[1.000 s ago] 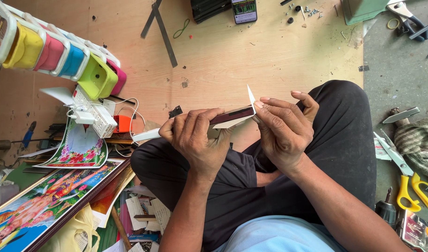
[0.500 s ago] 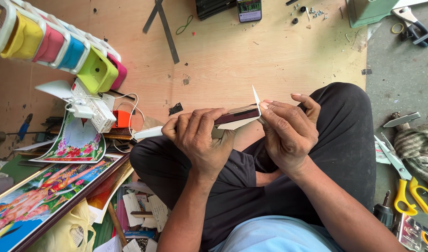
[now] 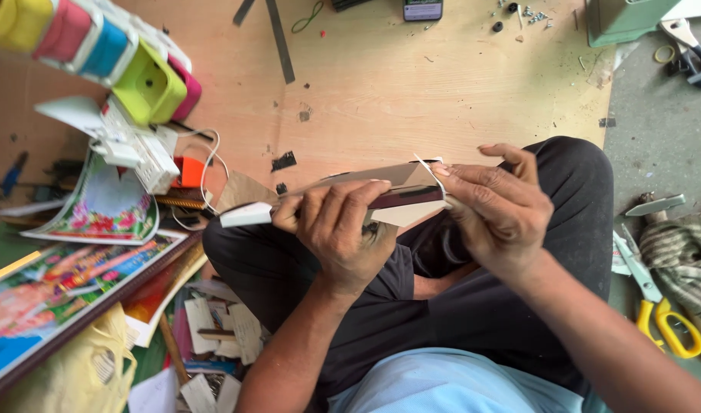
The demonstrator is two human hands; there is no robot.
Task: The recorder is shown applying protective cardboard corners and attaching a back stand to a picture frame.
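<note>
at the far left lie colourful printed pictures [image 3: 98, 210], one in a dark frame [image 3: 52, 306], with a row of bright plastic blocks [image 3: 129, 73] and a white power strip [image 3: 140, 153] above them on the plywood board [image 3: 412, 99]. moving right, the left hand [image 3: 339, 233] is curled around a long thin framed panel [image 3: 343, 187], fingers wrapped over its top edge and thumb beneath, holding it level above the lap. the panel's white left end pokes out beyond the knuckles. at its right end the right hand [image 3: 499, 210] pinches a white paper flap [image 3: 423, 172] against the corner, thumb and forefinger pressed together on it, the other fingers lifted and loosely bent. judging by that, the paper is wrapped along most of the panel, and this corner fold looks unfinished, its tip not yet flat. further right, yellow-handled scissors [image 3: 668, 321] and a coil of rope [image 3: 683, 252] rest on the grey floor [image 3: 649, 138].
</note>
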